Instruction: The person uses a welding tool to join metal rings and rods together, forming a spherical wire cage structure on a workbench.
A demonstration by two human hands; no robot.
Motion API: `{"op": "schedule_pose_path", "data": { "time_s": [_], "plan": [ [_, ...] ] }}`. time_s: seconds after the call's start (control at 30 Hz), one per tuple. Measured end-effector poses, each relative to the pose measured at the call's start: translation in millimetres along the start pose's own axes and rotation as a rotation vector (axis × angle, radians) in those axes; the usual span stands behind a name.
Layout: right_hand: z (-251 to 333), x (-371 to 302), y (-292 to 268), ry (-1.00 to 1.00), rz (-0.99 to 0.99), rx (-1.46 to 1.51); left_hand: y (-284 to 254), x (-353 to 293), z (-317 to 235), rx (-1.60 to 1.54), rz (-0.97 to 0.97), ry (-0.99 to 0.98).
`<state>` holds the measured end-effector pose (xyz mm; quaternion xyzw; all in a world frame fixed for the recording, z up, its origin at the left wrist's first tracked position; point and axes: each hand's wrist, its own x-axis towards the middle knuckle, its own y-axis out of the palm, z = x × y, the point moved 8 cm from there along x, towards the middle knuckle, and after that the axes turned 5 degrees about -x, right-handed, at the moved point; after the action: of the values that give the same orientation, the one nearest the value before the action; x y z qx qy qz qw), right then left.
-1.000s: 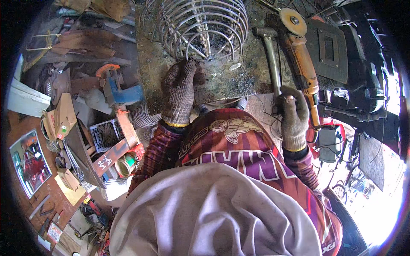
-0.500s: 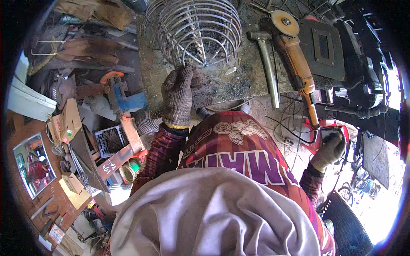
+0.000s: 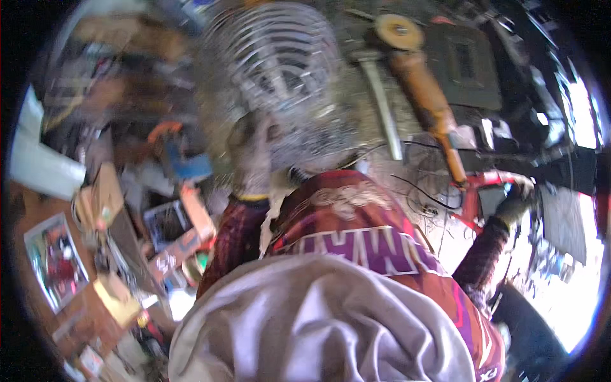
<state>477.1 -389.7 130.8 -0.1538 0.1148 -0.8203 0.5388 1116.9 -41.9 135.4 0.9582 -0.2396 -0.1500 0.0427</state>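
My left hand (image 3: 251, 153), in a grey knit glove, is at the near edge of a round cage of bent metal rods (image 3: 280, 60) on the worktable (image 3: 318, 130). Its fingers seem closed on the cage's lower rim, though blur softens them. Off to the right, my gloved right hand (image 3: 517, 202) is closed at the upper right end of a red-framed thing (image 3: 471, 207), whose kind I cannot make out. An orange angle grinder (image 3: 423, 89) with a yellowish disc lies right of the cage. Beside it is a hammer (image 3: 384, 105) with a metal handle.
A dark welding shield (image 3: 471, 67) with a rectangular window lies beyond the grinder. A black cable (image 3: 414, 191) loops below the table edge. At the left stand a blue clamp-like tool (image 3: 188, 162), a crate (image 3: 167, 223), cardboard (image 3: 102, 194) and a mirror (image 3: 56, 261).
My right hand has moved outward to the right and up, and the red-framed thing has shifted with it. The view has swung and blurred; my left hand stays by the cage.
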Motion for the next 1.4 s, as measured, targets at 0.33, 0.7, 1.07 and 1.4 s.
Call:
{"op": "schedule_pose_path", "data": {
  "time_s": [0.33, 0.7, 1.07, 1.4],
  "plan": [
    [26, 21, 72, 0.155, 0.185, 0.856, -13, 3, 18, 0.017, -0.078, -0.057],
    [-4, 62, 128, 0.272, 0.156, 1.106, -28, 9, 31, -0.033, -0.037, -0.027],
    [22, 122, 112, -0.539, 0.205, -0.805, -24, -2, 14, -0.167, -0.037, 0.016],
    [35, 157, -34, -1.661, -0.719, -2.663, -6, 9, 25, -0.195, -0.04, -0.054]
  ]
}}
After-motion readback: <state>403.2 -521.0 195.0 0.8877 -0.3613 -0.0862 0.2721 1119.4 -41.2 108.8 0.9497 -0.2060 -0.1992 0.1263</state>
